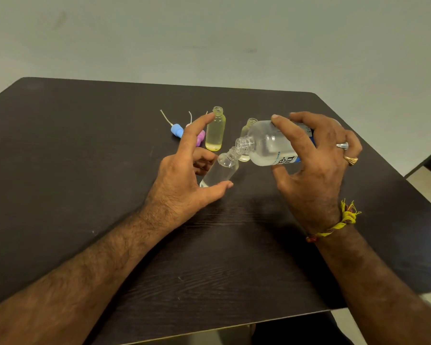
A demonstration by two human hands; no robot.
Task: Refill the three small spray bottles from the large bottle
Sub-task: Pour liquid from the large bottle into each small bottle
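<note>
My right hand (pixel 316 158) grips the large clear bottle (pixel 266 145), tipped almost flat with its open neck pointing left. Its mouth touches the mouth of a small clear spray bottle (pixel 220 169), which leans to the right. My left hand (pixel 187 175) holds that small bottle between thumb and curled fingers, with the index finger stretched upward. An open small bottle with yellowish liquid (pixel 215 129) stands upright behind. Another open small bottle (pixel 246 130) stands partly hidden behind the large bottle.
A blue spray cap (pixel 176 130) and a pink one (pixel 200 138), with their dip tubes, lie on the dark wooden table (pixel 85 170) behind my left hand. The table's right edge and the floor lie close to my right hand.
</note>
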